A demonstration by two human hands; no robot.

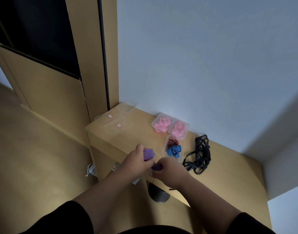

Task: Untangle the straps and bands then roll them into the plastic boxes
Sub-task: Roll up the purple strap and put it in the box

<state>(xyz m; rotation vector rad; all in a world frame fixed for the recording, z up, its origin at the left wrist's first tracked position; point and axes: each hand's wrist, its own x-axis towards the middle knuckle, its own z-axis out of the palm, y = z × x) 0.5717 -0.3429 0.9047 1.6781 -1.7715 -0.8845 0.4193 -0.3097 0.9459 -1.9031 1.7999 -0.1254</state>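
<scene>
- Two hands work one striped band (148, 154) at the desk's near edge: my left hand (136, 159) grips the rolled part, my right hand (168, 169) pinches the loose tail at 4 o'clock from the roll.
- Band: I judge it light, soft and floppy; best held by the roll's flat sides.
- Striped-band box (173, 148), part filled, lies at 2 o'clock of the grip; black straps (199, 154) still tangled beyond it.

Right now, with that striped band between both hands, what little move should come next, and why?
Probably keep winding: the left hand holds the rolled pink-and-blue striped band, while the right hand pinches its loose tail. Once rolled, it likely goes in the clear box with the other striped bands.
</scene>
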